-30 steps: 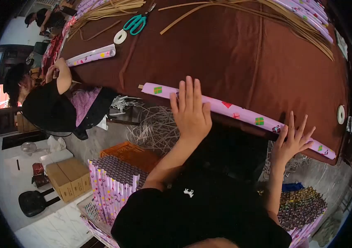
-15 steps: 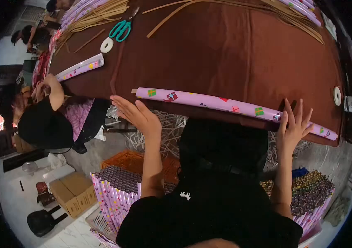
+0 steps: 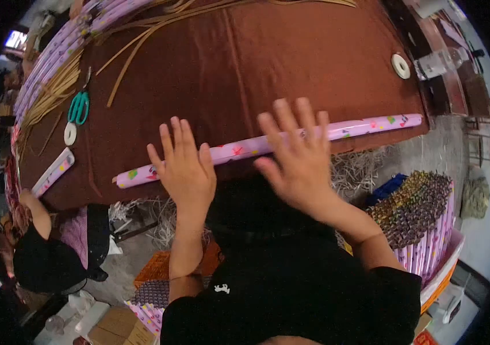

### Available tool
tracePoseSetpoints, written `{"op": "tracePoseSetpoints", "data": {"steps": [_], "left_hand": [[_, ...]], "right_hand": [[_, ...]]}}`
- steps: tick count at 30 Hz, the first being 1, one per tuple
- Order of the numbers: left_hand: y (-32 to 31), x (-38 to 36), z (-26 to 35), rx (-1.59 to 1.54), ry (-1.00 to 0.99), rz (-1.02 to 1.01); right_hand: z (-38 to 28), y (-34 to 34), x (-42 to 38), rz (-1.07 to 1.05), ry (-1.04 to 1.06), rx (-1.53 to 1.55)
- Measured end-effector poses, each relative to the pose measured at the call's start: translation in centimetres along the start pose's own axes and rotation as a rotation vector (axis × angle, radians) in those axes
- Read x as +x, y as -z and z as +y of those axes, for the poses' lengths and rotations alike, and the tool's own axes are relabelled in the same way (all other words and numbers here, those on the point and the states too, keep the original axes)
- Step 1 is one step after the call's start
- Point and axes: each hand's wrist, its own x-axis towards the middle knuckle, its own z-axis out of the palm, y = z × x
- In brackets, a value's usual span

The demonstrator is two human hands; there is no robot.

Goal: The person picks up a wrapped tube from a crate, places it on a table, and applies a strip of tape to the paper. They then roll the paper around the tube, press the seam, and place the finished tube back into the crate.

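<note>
Covering parts of a pink patterned roll (image 3: 236,150), L hand (image 3: 186,175) & R hand (image 3: 302,164) are open, palms down, gripping nothing; exact contact unclear. Roll lies along nr edge of brown cloth (image 3: 291,57), w/ teal-handled scissors (image 3: 79,108) touching or just beside white ring (image 3: 70,134), far L.

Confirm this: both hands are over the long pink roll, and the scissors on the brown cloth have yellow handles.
Wrong colour: the head view shows the scissors with teal handles. They do lie on the brown cloth, with left hand and right hand over the long pink roll.
</note>
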Motion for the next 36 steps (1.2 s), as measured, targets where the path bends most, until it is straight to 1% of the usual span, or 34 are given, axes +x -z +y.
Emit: {"op": "tracePoseSetpoints", "data": {"steps": [2,3,5,6,7,9,11,14,15,17,21,26,27,29,30,32,33,35,36], "left_hand": [[-0.6,-0.2,-0.4,0.03,0.002,-0.008],[-1.6,-0.5,-1.0,0.065,-0.002,-0.023],[-2.1,-0.7,-1.5,0.066,-0.023,0.029],[-1.6,-0.4,-1.2,0.106,-0.011,-0.012],[-1.7,-0.4,-1.3,0.094,-0.02,0.006],[-1.1,-0.4,-0.8,0.052,-0.035,0.012],[-0.6,-0.4,-0.4,0.055,-0.027,-0.005],[-0.8,-0.5,-0.6,0.049,-0.042,-0.004],[-0.5,-0.4,-0.5,0.043,-0.039,-0.01],[-0.6,-0.4,-0.4,0.04,-0.043,-0.007],[-1.0,-0.4,-0.6,0.046,-0.045,0.015],[-0.9,-0.4,-0.7,0.059,-0.048,0.02],[-0.8,-0.4,-0.7,0.069,-0.043,0.0],[-0.7,-0.5,-0.7,0.074,-0.04,-0.012],[-0.7,-0.5,-0.7,0.073,-0.046,-0.015],[-0.6,-0.4,-0.6,0.071,-0.045,-0.005],[-0.6,-0.4,-0.6,0.062,-0.047,-0.018],[-0.4,-0.4,-0.8,0.056,-0.062,-0.024],[-0.3,-0.4,-0.8,0.072,-0.053,-0.062]], "right_hand": [[-3.2,-2.9,0.5,0.031,0.134,0.167],[-4.5,-4.4,0.8,0.003,0.178,0.183],[-5.8,-6.8,0.9,0.02,0.17,0.225],[-5.8,-6.8,0.8,0.059,0.169,0.191],[-5.0,-6.5,0.6,0.059,0.154,0.172],[-3.5,-5.7,-0.2,0.011,0.134,0.162],[-0.3,-4.6,-1.6,0.053,0.111,0.034],[6.1,-2.6,-4.2,0.141,0.051,-0.225],[8.5,-1.6,-5.1,0.129,0.016,-0.253],[13.6,-0.1,-7.3,0.137,-0.042,-0.42],[23.0,2.7,-10.4,0.293,-0.176,-0.596],[30.8,5.7,-12.5,0.416,-0.302,-0.693],[31.9,6.3,-12.7,0.389,-0.356,-0.748],[34.9,6.4,-13.7,0.416,-0.48,-0.778],[35.4,6.5,-13.7,0.507,-0.52,-0.722],[33.2,7.3,-11.9,0.671,-0.451,-0.593],[30.8,7.8,-10.5,0.639,-0.326,-0.494],[25.8,8.1,-8.5,0.339,-0.083,-0.32],[24.1,7.9,-7.7,0.107,0.052,-0.323]]}}
